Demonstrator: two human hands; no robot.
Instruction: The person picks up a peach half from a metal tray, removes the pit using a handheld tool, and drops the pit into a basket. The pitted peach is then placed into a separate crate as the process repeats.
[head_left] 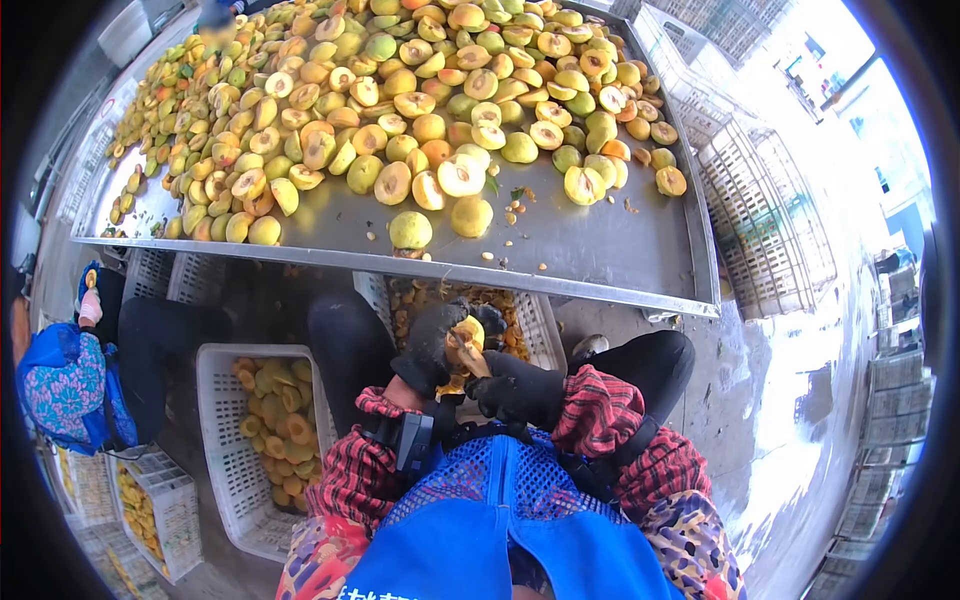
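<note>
Holding a yellow-orange fruit (466, 330) in the dark-gloved left hand (428, 350), just above the middle of the frame, with fingers curled around it. Gripping a slim pale-brown object (472, 360) in the right hand (520, 390), also dark-gloved, with one end up against the fruit; too small and too covered to tell the exact kind. Keeping both hands close together, right one lower and farther right in the frame. Wearing red-and-black plaid sleeves (610, 420), a dark boxy device (413, 442) at the left wrist and a blue apron (500, 515) at bottom centre. Sitting with dark-trousered knees spread to either side of a white crate (545, 335) with orange pieces inside, partly behind the hands. Left of that, at lower left of centre, another white crate (214, 410), partly filled with fruit halves (280, 425). Across the top, a metal table (600, 245) heaped with cut fruit (400, 110), with small loose bits near the front edge. At far left, a co-worker in a flowered sleeve (65, 385), holding something yellowish in a pale-gloved hand (90, 307). At upper right, stacked white crates (765, 215); below those, wet-looking floor (765, 430).
</note>
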